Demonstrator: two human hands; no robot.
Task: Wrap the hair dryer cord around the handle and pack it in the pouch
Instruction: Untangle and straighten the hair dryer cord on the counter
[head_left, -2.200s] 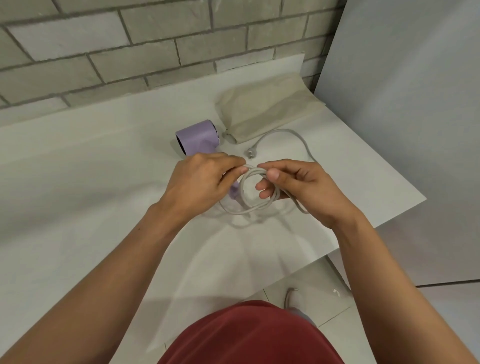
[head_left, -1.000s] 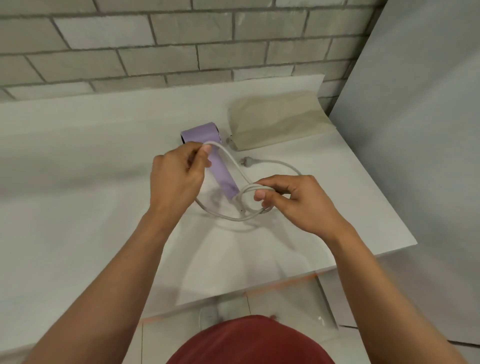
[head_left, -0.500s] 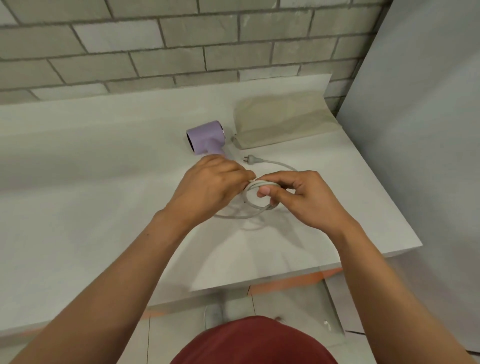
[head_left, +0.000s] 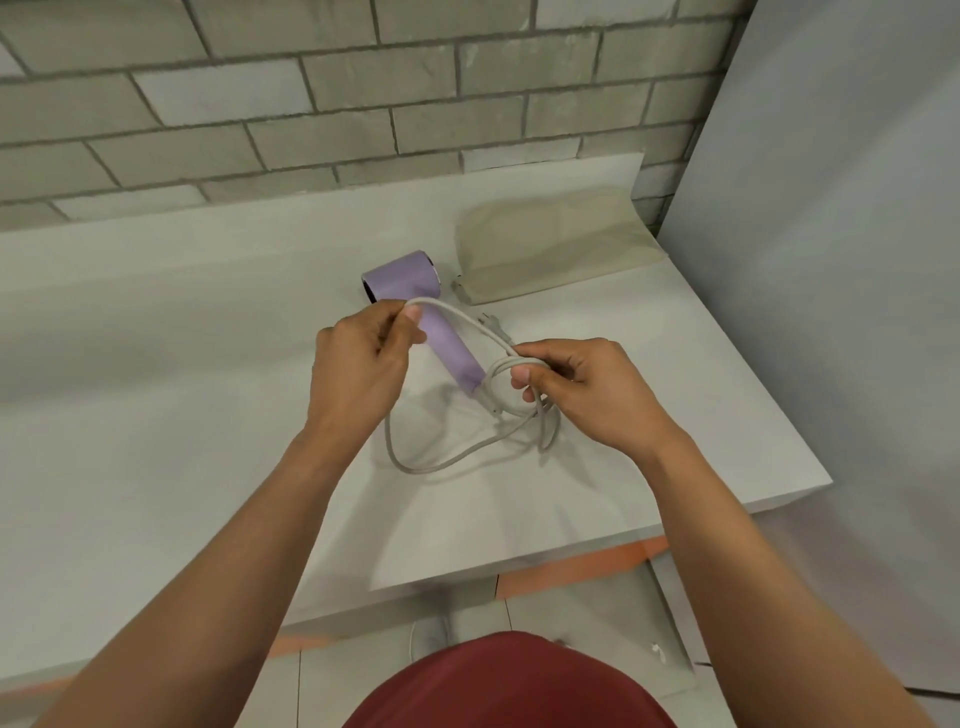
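The hair dryer lies on its side on the desk, head toward the brick wall, its handle pointing back at me between my two hands. The cord leaves the foot of the handle. A few turns of it are gathered there in my right hand, whose fingers are curled round the bundle and grip it. My left hand pinches one strand between thumb and forefinger up near the dryer's head. That strand runs across the top of the handle down to the bundle, and a slack loop hangs to the desk beneath.

Half a second ago both hands met at the coil; now the left has drawn away with a fresh length. I take that as the next turn being measured out. The turns so far seem to sit beside the handle's end rather than round it, so the wrapping is partly done at best. The plug lies free just beyond the handle. The pouch lies flat behind, just beside the dryer's head.
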